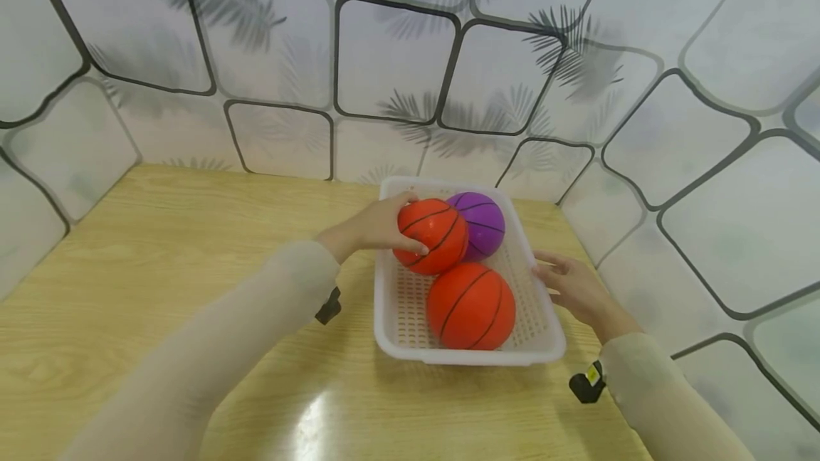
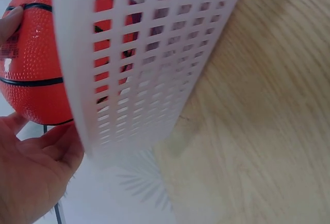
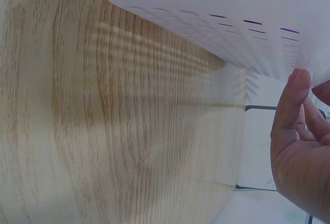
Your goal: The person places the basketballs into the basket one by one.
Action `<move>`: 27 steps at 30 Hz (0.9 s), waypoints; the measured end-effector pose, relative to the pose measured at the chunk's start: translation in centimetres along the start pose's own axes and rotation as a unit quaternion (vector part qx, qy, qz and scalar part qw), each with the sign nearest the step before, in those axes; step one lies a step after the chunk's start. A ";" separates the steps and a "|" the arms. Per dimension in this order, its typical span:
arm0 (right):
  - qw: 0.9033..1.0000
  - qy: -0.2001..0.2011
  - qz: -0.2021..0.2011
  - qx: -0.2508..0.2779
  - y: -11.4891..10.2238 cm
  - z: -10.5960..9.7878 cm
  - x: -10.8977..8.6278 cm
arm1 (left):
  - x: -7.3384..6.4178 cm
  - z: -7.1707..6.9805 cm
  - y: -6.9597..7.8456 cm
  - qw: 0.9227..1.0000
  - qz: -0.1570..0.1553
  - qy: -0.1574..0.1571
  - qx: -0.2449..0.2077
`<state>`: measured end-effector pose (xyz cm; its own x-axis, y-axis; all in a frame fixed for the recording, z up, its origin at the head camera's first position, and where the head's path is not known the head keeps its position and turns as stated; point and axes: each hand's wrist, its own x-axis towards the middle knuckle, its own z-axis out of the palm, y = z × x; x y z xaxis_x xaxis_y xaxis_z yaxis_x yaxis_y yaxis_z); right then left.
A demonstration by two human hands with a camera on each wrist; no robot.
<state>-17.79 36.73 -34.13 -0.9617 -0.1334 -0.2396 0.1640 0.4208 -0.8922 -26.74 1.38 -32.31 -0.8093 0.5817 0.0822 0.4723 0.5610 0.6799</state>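
A white plastic basket [image 1: 410, 353] with slotted sides holds two red balls and a purple ball [image 1: 485, 225], all with black basketball lines. My left hand [image 1: 382, 225] grips the farther red ball [image 1: 438, 237] from its left side, thumb toward me and fingers on the far side. In the left wrist view, that red ball [image 2: 33, 59] shows above the basket's rim. The nearer red ball [image 1: 470, 306] lies at the front of the basket. At the right rim, my right hand [image 1: 574, 289] holds the basket's edge; the right wrist view shows fingers [image 3: 293, 100] against its outer wall.
Beneath the basket is a light wood-grain table [image 1: 192, 262]. A patterned wall [image 1: 397, 55] rises behind it, and another wall [image 1: 705, 233] stands close on the right, near my right hand. Black devices sit at both wrists.
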 end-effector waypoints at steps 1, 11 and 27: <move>1.000 0.000 0.001 0.000 0.0 0.0 0.0 | -0.1 0.2 -0.2 1.000 0.004 0.008 0.001; 1.000 -0.002 0.003 0.008 -0.1 0.2 0.0 | -1.4 2.2 -2.1 0.996 0.001 0.074 0.045; 1.000 -0.010 -0.006 -0.023 -0.3 -0.1 0.3 | -3.0 2.8 -2.4 0.993 -0.008 0.104 0.046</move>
<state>-18.16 36.60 -33.90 -0.9587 -0.1566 -0.2376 0.1419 0.4606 -0.8762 -24.44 -0.08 -36.24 -0.8668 0.4437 0.2277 0.4816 0.6262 0.6131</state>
